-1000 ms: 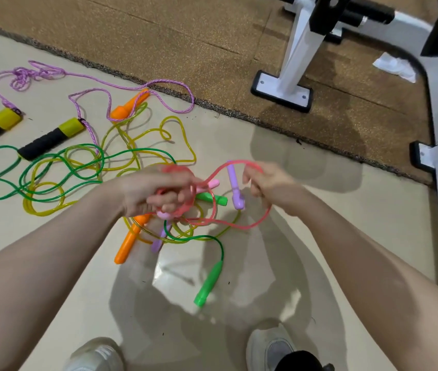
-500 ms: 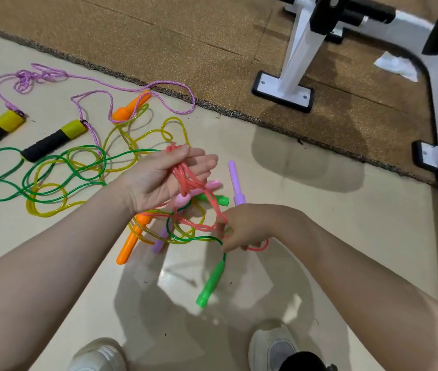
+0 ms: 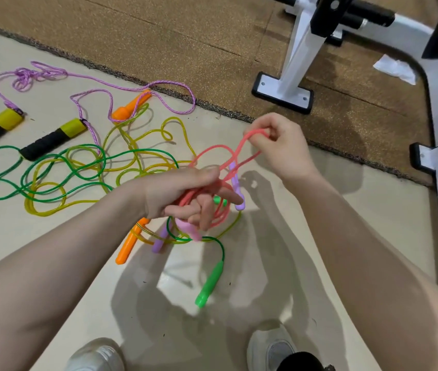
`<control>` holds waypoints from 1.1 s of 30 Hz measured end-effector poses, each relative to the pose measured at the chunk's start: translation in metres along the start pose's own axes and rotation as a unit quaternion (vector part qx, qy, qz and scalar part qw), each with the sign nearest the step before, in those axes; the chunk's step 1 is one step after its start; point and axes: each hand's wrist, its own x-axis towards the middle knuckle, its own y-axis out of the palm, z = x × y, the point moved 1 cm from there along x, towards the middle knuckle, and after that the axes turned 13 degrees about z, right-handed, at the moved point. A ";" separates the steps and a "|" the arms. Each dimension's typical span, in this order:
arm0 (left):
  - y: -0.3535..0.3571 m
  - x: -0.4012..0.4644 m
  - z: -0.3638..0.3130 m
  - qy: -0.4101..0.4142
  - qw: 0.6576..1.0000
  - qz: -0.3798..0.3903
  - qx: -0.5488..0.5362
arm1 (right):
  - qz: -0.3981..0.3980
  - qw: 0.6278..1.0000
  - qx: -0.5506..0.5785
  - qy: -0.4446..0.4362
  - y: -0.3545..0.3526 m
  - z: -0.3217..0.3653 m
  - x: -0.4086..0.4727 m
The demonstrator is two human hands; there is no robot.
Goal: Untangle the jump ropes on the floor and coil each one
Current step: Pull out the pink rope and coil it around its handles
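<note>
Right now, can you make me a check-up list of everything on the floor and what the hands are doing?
Surface: smooth cream floor, bordered by a brown mat.
Job's things: pink jump rope lifted in loops between both hands; green jump rope and yellow jump rope lie tangled together; purple braided rope with black-and-yellow handles lies spread out.
Clutter: crumpled white paper on the mat.
Grips: left hand has pink loops wound around its fingers; right hand pinches a pink loop.
Cables: nothing seen.
Surroundings: white exercise frame, white shoes.
</note>
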 end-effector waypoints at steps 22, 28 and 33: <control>-0.038 -0.004 0.005 0.285 0.817 -0.480 -0.143 | 0.457 0.836 0.226 0.203 0.020 -0.018 -0.033; -0.023 0.004 0.015 0.061 0.892 -0.440 0.087 | 0.509 0.822 0.226 0.122 0.018 -0.012 -0.031; -0.004 0.011 0.023 -0.103 0.861 -0.381 0.320 | 0.375 0.925 -0.020 0.056 0.016 -0.004 -0.019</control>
